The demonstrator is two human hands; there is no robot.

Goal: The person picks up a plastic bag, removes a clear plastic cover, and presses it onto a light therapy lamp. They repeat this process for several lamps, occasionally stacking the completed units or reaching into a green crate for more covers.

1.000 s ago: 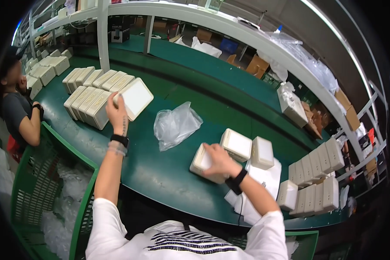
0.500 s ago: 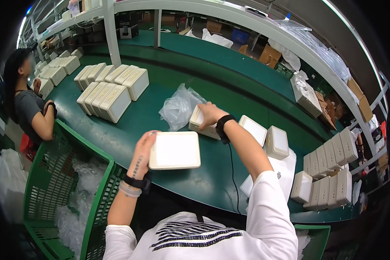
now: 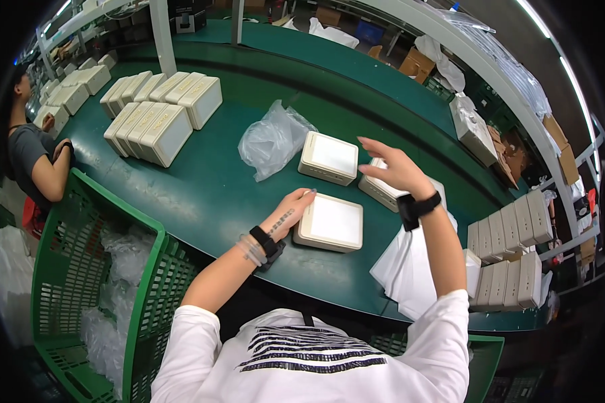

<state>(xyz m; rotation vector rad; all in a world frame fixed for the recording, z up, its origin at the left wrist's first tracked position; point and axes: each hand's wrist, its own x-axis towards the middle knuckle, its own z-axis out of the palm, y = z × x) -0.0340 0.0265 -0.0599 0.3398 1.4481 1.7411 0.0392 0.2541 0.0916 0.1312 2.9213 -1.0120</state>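
Observation:
My left hand [image 3: 290,213] grips the left side of a cream, rounded box-shaped device [image 3: 333,221] with a white front panel facing up. Whether it rests on the table or hangs just above it, I cannot tell. A similar device [image 3: 329,158] lies right behind it, untouched, beside a crumpled clear plastic bag [image 3: 272,142]. My right hand [image 3: 398,171] hovers with fingers spread and nothing in them, over a third device [image 3: 378,191] that it partly hides. White sheets or bags [image 3: 410,269] lie under my right forearm.
Rows of cream devices [image 3: 161,131] stand at the left of the green table [image 3: 208,195], and more [image 3: 511,232] at the right. A green crate [image 3: 151,269] of plastic bags is at my left. A person [image 3: 37,158] stands at far left. Metal shelf posts [image 3: 161,37] rise behind.
My left hand has moved right with its device. My right hand has let go of the device behind and moved right, fingers now apart. The whole view has shifted slightly.

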